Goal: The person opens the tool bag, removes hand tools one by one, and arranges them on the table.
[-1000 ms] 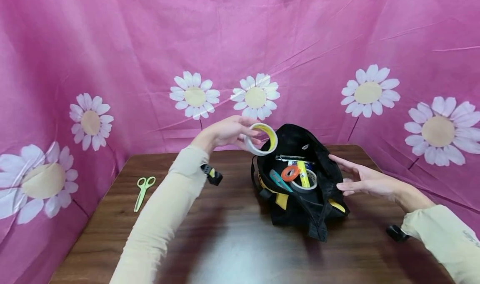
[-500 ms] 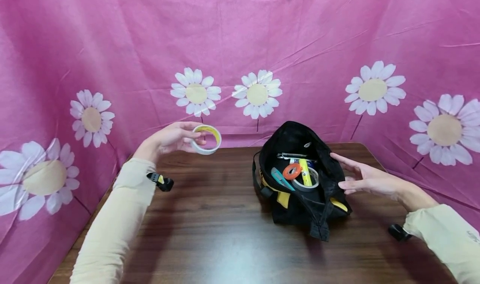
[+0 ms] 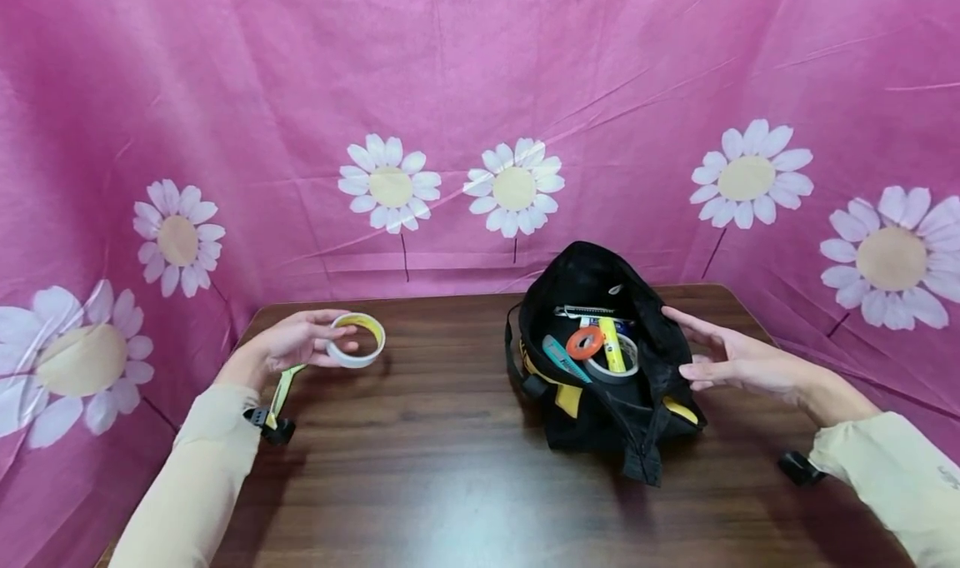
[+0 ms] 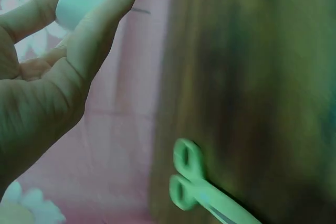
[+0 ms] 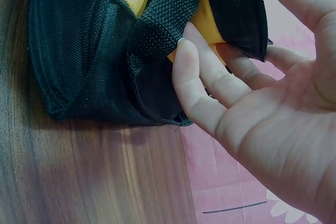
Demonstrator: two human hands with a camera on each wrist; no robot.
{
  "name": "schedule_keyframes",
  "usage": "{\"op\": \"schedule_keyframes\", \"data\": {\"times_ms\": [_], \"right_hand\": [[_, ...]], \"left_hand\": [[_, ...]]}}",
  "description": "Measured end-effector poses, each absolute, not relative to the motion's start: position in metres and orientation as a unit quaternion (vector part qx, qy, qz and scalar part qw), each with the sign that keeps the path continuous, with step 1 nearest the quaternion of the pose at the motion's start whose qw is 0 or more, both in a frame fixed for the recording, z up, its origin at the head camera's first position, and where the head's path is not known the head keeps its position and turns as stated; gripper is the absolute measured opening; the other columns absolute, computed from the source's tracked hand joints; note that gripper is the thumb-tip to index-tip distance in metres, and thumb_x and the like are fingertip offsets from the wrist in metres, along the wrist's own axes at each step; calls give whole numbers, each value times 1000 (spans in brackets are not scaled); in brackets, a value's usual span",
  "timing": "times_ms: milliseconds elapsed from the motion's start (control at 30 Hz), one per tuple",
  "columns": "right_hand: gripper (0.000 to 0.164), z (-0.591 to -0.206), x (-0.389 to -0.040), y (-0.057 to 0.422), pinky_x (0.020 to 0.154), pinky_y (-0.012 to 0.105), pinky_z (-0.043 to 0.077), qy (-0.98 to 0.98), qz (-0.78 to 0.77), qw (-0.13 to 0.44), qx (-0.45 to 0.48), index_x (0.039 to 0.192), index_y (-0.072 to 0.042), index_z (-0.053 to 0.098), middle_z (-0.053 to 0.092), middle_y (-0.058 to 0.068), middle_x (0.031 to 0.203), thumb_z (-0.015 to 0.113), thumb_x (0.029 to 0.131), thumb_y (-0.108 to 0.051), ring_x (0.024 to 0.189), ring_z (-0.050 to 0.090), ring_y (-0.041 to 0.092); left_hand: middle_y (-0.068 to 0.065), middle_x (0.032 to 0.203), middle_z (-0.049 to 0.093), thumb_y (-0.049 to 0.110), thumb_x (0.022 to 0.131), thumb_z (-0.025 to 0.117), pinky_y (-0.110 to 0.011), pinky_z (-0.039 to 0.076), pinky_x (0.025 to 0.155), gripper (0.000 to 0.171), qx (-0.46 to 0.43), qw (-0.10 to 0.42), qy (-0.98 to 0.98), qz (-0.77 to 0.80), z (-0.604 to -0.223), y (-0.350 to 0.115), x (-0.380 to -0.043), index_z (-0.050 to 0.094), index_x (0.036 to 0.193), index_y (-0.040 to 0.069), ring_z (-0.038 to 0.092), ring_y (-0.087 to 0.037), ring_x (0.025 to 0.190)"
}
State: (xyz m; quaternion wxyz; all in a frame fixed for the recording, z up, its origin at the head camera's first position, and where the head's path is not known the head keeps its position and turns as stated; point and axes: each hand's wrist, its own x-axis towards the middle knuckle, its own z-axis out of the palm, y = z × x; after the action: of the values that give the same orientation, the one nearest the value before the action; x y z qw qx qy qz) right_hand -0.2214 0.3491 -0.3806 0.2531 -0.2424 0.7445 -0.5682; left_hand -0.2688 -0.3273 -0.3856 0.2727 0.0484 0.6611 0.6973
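Observation:
A roll of white tape (image 3: 357,341) with a yellow inner ring is pinched between the fingers and thumb of my left hand (image 3: 296,340), over the table's left part. Only part of this roll shows at the top of the left wrist view. On the right, my right hand (image 3: 738,360) holds the side of an open black tool bag (image 3: 600,422), fingers and thumb at its edge and strap (image 5: 165,17). Inside the bag lie an orange tape roll (image 3: 584,343), a yellow tube (image 3: 611,347), a teal cutter (image 3: 562,358) and another tape roll (image 3: 628,372).
Light green scissors (image 4: 210,192) lie on the table near its left edge, partly hidden by my left wrist in the head view. The brown wooden table (image 3: 450,435) stands before a pink cloth (image 3: 450,68) with daisies.
My left hand has carried the tape roll from beside the bag leftward, then lowered it toward the table near the scissors. My right hand has stayed at the bag.

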Motion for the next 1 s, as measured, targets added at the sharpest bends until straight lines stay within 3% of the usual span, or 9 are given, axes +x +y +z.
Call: {"op": "schedule_keyframes", "data": {"times_ms": [400,767,1000], "right_hand": [[86,-381,-222,349,91,44,58,750,-565,252,-237,164,-17,1,-12,32,161,55,101,5,127,50,1],[85,-379,-220,346,92,44,57,751,-566,258,-220,164,-20,4,-10,30,162,56,101,3,127,50,4],[85,-377,-224,346,93,44,57,752,-562,266,-218,164,-20,3,-9,28,163,55,102,2,126,51,5]], "left_hand": [[-10,131,62,1,108,44,-47,56,93,62,30,274,653,705,-421,-369,-244,6,154,-12,67,-23,110],[-10,120,67,-2,106,43,-46,58,91,53,-7,271,638,720,-433,-384,-233,16,150,-11,69,-25,107],[-7,118,65,4,107,48,-45,59,88,45,-21,270,663,698,-436,-386,-233,26,145,-4,69,-23,104]]}}
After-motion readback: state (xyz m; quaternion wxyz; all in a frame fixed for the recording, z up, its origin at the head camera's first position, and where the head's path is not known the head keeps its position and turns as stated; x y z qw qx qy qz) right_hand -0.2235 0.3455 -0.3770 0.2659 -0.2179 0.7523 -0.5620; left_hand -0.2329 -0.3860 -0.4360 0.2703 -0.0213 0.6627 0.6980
